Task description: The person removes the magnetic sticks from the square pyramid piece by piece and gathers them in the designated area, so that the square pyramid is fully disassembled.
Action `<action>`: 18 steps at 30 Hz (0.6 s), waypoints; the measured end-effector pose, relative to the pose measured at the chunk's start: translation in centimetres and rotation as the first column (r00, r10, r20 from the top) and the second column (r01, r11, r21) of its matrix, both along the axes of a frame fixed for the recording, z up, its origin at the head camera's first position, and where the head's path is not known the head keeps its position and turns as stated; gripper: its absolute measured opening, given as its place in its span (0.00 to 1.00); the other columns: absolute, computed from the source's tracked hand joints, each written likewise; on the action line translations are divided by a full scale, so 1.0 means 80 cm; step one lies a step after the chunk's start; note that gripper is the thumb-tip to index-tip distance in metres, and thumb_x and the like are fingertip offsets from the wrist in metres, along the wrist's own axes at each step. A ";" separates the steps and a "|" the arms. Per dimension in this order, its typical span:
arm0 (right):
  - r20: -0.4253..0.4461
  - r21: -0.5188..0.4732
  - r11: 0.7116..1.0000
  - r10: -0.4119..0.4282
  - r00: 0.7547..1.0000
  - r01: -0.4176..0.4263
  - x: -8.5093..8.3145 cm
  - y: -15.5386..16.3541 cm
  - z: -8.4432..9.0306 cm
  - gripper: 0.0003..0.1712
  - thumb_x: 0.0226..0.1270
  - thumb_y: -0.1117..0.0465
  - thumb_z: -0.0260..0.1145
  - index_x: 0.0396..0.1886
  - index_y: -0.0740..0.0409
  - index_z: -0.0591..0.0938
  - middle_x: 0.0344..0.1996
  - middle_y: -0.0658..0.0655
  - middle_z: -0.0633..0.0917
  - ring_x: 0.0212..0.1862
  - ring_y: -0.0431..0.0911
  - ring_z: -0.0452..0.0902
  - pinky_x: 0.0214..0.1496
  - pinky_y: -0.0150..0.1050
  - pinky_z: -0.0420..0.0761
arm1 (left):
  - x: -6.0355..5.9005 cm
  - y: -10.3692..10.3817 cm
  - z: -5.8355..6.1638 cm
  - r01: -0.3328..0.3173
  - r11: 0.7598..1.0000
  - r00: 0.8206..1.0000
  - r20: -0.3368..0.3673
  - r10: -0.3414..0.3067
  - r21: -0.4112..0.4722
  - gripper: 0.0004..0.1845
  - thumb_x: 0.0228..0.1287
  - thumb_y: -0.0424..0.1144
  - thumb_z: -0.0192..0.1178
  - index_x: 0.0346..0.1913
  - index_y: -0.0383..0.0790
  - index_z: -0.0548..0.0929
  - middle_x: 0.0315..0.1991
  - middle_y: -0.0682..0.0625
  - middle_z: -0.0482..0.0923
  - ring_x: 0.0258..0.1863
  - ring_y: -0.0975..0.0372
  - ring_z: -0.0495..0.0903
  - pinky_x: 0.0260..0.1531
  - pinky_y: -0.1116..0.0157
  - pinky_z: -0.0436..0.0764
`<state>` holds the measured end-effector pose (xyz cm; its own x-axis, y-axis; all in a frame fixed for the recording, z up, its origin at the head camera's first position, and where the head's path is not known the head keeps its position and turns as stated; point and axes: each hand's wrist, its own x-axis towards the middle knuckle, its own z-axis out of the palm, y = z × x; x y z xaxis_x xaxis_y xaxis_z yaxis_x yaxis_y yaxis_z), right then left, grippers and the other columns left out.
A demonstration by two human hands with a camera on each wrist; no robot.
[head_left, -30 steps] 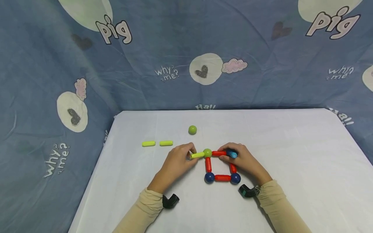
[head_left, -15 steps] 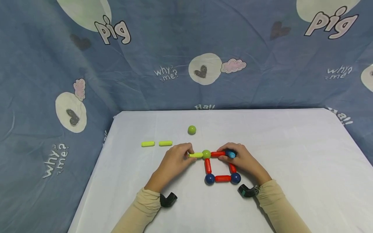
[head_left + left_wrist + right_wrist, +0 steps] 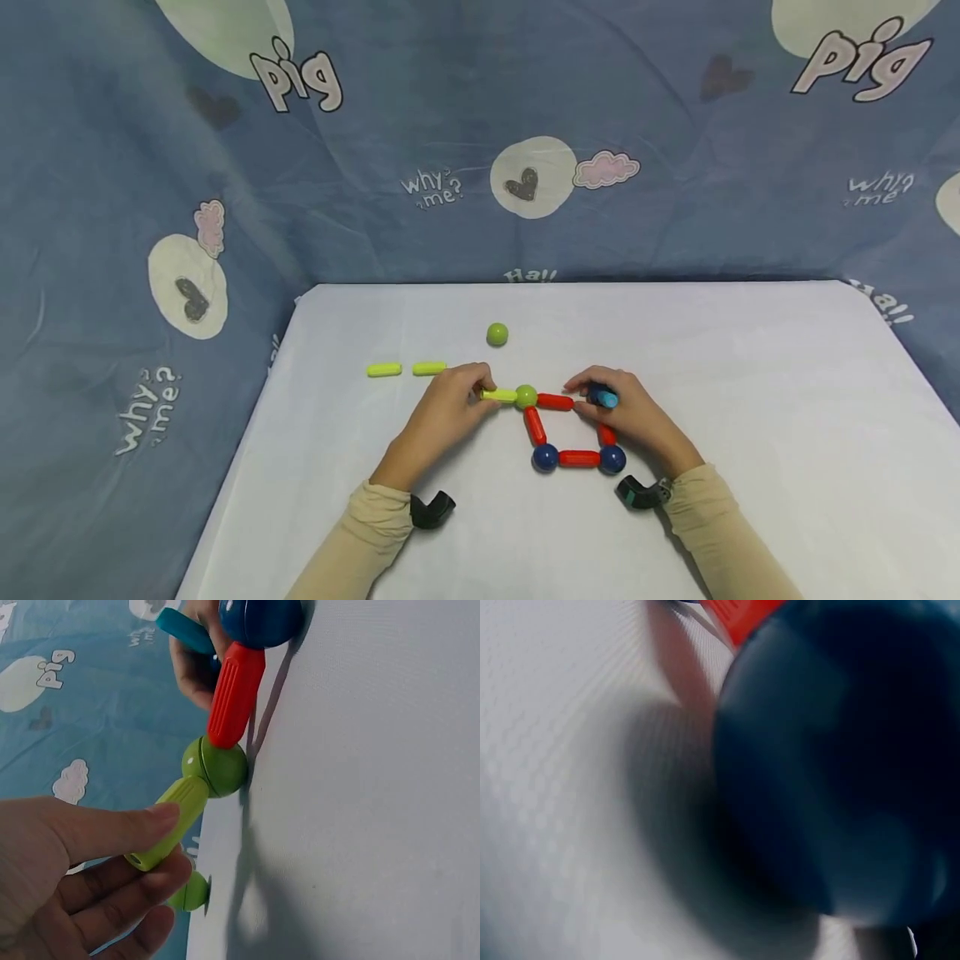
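Note:
A flat frame of red sticks [image 3: 579,457] lies on the white table [image 3: 750,375], with two dark blue balls [image 3: 545,457] at its near corners and a green ball [image 3: 526,396] at its far left corner. My left hand [image 3: 483,392] pinches a yellow-green stick [image 3: 498,395] joined to that green ball; the left wrist view shows the thumb [image 3: 112,825] on the stick [image 3: 169,821] beside the green ball [image 3: 215,766]. At the frame's far right corner my right hand [image 3: 592,396] grips a light blue stick [image 3: 603,398]. A dark blue ball [image 3: 832,765] fills the right wrist view.
A loose green ball [image 3: 497,334] lies farther back on the table. Two loose yellow-green sticks [image 3: 384,369] lie in a row to the left of my left hand. A blue patterned cloth [image 3: 480,125] hangs behind and beside the table.
The green ball and its yellow-green stick have shifted slightly left with my left hand, so the frame leans left at the top. My right hand stays at the far right corner.

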<state>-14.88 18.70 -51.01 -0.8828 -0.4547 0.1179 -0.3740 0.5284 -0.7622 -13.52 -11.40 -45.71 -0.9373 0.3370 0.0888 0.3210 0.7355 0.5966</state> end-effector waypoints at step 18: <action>-0.017 0.000 1.000 -0.013 1.000 0.013 -0.001 -0.002 0.000 0.13 0.63 0.56 0.78 0.48 0.46 0.90 0.44 0.46 0.90 0.50 0.46 0.83 0.59 0.47 0.74 | 0.000 0.007 -0.005 0.001 1.000 1.000 0.018 -0.001 0.018 0.10 0.56 0.37 0.78 0.35 0.47 0.85 0.34 0.55 0.87 0.36 0.63 0.82 0.39 0.64 0.80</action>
<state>-14.93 18.54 -51.01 -0.8865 -0.4432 0.1328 -0.3800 0.5338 -0.7554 -13.50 -10.83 -46.12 -0.9386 0.3362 0.0777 0.3104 0.7242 0.6157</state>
